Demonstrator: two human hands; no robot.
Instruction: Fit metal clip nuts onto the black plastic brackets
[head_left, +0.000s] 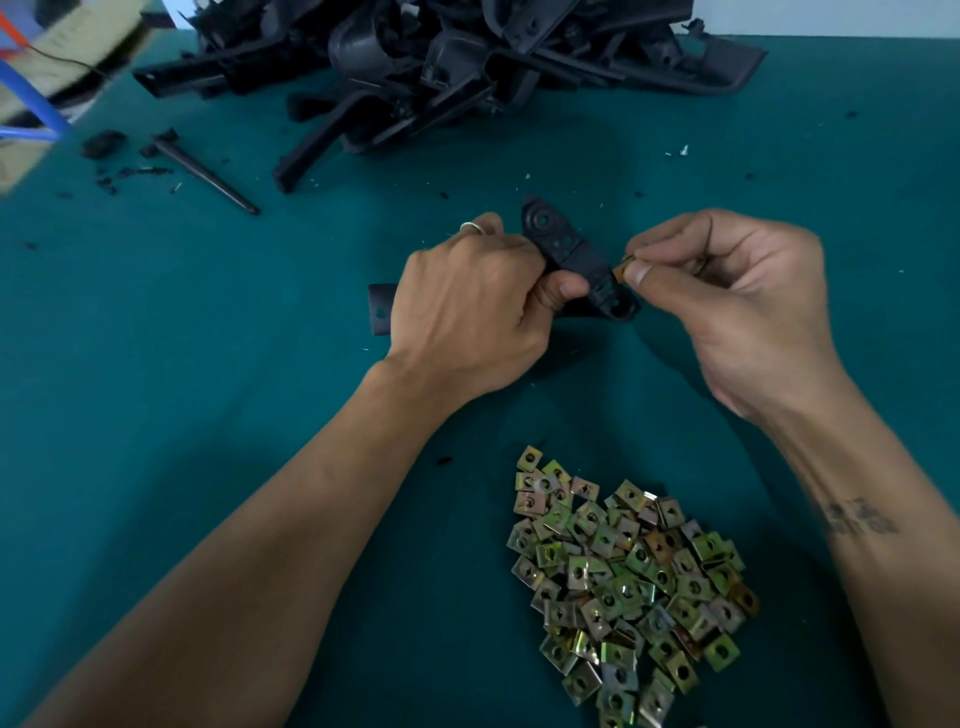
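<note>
The black bracket (566, 260) is held above the green table (208, 364), at the middle of the scene, with its round-holed end pointing far and its lower end toward the right. My left hand (467, 306) grips it, fingers curled round its body and the thumb pressed on its near face; a ring (470, 226) shows on one finger. A flat tab of the same bracket sticks out to the left of that hand. My right hand (727, 301) pinches one clip nut (622, 268) between thumb and forefinger, the other fingers curled in. The nut sits just beside the right edge of the bracket; I cannot tell whether it touches or has engaged. Near me, right of centre, lies a loose pile of clip nuts (623, 582), yellowish metal, each with a centre hole. At the far side of the table lies a heap of black plastic parts (441, 67). To the far left lie a thin black spike (208, 174) and scattered black plastic scraps (104, 145).
</note>
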